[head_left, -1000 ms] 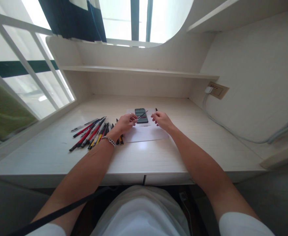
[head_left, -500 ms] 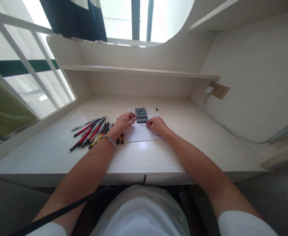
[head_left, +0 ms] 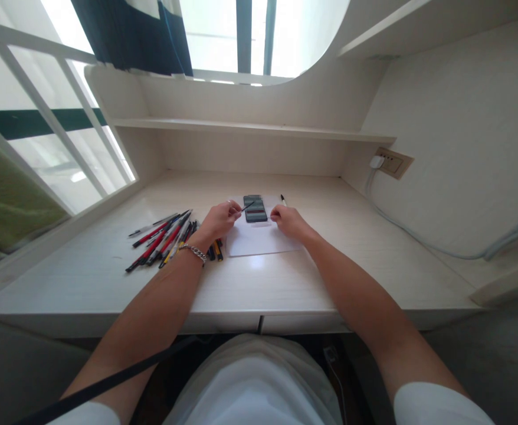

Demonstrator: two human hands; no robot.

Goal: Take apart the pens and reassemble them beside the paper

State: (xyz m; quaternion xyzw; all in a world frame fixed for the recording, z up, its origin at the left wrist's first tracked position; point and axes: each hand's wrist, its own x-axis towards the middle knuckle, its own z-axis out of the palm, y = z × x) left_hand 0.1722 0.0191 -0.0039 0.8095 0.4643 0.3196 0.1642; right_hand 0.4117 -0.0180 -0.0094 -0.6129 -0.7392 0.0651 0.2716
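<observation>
My left hand (head_left: 223, 218) is closed in a pinch around a thin dark rod that looks like a pen refill (head_left: 249, 206); the rod's far end slants over the phone (head_left: 255, 209). Just past the phone's right edge, my right hand (head_left: 285, 218) has its fingertips pressed together, and whatever is between them is too small to make out. Beneath both hands lies a white sheet of paper (head_left: 259, 243). A faint clear strip (head_left: 260, 224) rests on the paper just below the phone. Beyond my right hand lies a pen with a black end (head_left: 282, 199), partly hidden by the fingers.
A loose pile of pens (head_left: 161, 239), red, black, yellow and clear, lies left of the paper, partly behind my left wrist. A low shelf (head_left: 250, 126) runs along the desk's back. At right, a white cable (head_left: 400, 227) hangs from a wall socket (head_left: 394, 163).
My right hand has shifted slightly right and away from below the phone, baring the clear strip. My left hand has moved a little left, and the rod is now tilted lower.
</observation>
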